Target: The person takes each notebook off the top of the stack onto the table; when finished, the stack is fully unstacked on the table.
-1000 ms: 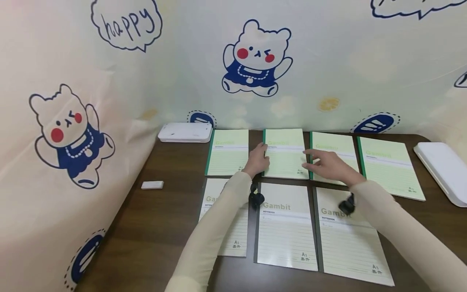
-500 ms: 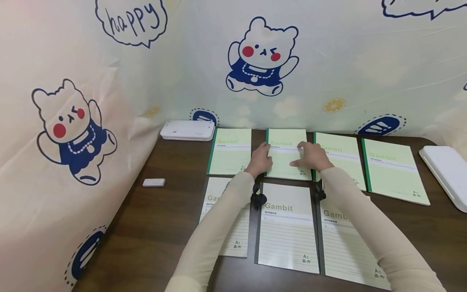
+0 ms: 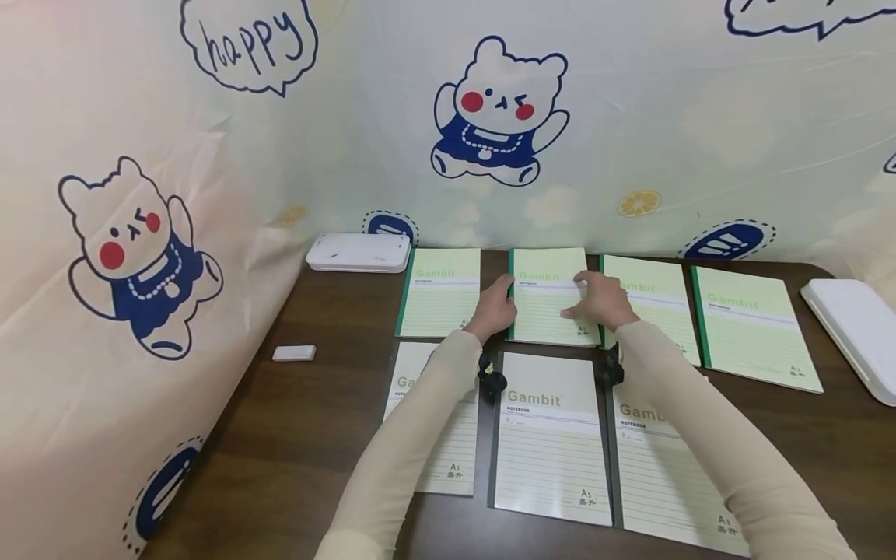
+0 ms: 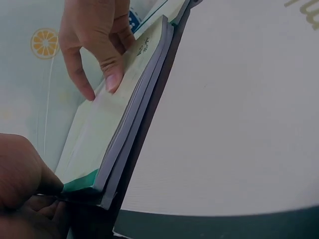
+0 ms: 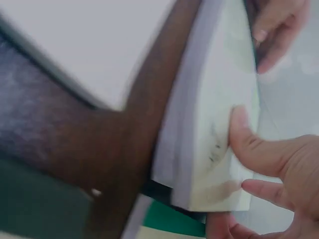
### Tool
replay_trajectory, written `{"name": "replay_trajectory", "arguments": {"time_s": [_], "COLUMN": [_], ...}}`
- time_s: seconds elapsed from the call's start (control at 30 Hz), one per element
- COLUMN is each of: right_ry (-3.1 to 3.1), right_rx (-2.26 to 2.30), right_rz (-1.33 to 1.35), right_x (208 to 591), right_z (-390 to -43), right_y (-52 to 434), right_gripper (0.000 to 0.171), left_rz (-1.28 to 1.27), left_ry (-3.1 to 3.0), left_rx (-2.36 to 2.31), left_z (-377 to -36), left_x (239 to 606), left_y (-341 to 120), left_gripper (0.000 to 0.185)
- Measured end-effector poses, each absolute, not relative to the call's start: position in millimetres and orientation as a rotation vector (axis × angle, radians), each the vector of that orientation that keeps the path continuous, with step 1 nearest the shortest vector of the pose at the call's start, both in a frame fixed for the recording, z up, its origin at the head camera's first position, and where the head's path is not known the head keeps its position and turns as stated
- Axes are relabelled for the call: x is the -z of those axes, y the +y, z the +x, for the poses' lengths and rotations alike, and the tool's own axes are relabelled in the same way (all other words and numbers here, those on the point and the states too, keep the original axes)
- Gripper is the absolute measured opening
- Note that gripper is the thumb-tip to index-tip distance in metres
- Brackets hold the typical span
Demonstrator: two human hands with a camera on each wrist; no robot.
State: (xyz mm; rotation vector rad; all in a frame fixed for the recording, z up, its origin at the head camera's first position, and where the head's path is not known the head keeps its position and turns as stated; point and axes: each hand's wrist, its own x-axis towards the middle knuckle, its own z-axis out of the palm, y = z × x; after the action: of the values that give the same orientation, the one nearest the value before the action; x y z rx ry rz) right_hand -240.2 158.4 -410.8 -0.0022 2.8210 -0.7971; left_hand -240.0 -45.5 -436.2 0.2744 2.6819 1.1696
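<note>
A pale green notebook point(image 3: 546, 307) with a green spine lies second from left in the back row. In the left wrist view its edge shows more than one layer. My left hand point(image 3: 494, 306) holds its spine side, finger and thumb at the green strip; the left wrist view shows the rest of that hand only in part. On the opposite side, my right hand point(image 3: 603, 299) grips the right edge. The right thumb point(image 5: 244, 132) and one finger lie on the cover, while other fingers meet the edge, partly hidden.
Green-spined notebooks lie to the left point(image 3: 441, 292) and right point(image 3: 654, 311), another point(image 3: 759, 327) farther right. Larger dark-spined notebooks, one in the middle point(image 3: 553, 451), fill the front row. White cases stand at back left point(image 3: 358, 253) and right point(image 3: 850, 334); a small white block point(image 3: 294, 354) lies left.
My right hand has moved left from over the third notebook onto the right edge of the second one, then stayed there. My left hand has kept its place at the spine.
</note>
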Motion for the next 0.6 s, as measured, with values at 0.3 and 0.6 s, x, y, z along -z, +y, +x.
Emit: {"name": "replay_trajectory", "arguments": {"time_s": [0.3,0.6], "right_ry": [2.652,2.685], "right_rx": [1.232,1.534], "right_rz": [0.022,0.051], "right_x": [398.7,378.4], "right_z": [-234.0,-187.7], "right_y": [187.7,248.7], "right_gripper": [0.035,0.029], "left_rz": [0.307,0.312], "left_ry": [2.743,2.785], "left_rx": [-1.042,-0.992], "left_z": [-238.4,-240.1], "left_x": [436.5,434.3], "left_y": [-40.8,-37.6], "left_gripper": [0.055,0.057]}}
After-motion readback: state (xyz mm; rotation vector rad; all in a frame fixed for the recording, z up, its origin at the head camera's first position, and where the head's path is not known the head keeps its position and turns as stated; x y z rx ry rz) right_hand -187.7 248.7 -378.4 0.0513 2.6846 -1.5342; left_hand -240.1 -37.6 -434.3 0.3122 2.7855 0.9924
